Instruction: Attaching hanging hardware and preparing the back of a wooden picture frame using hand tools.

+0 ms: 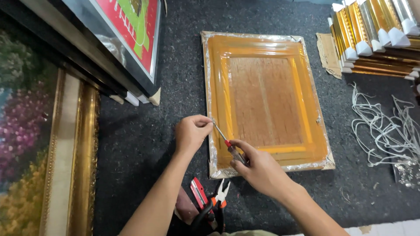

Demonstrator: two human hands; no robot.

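One frame [267, 100], wrapped in yellowish film w/ silvery tape round the edges, lay back-up on a dark felt table [140, 144], centre of view. The wooden backboard showed through the film.

Step in hand, as I judged it: working a small fastener into the frame's left rail, near its near-left corner. Left hand [191, 132] had thumb & fingertips pinched together at the rail edge, right at the tool tip; whatever tiny piece they held was too small to tell. Right hand [258, 168] was closed round the handle of one screwdriver [225, 142], shaft slanting up-left to that same spot, tip touching the rail just beside the left fingertips.

Next move prob. called for keeping the tip seated, pressing down straight & keeping the pinching fingers clear of a slip.

Counts:
- 1 wrapped frame, 1 screwdriver.
- 1 pair of pliers [221, 196], orange-handled, near edge between the forearms, just beside 1 red tool [199, 192]; what kind, couldn't tell.
- 1 bundle of white cord [380, 126], right side, loops too tangled to count.
- Stack of gold mouldings [376, 35] w/ white corner caps, far right; number unclear.
- 1 big gilt-framed painting [48, 144] at left, plus 1 dark-framed picture [131, 35] w/ red & green, far left.
- Small metal bits [409, 168] at right edge, uncountable.
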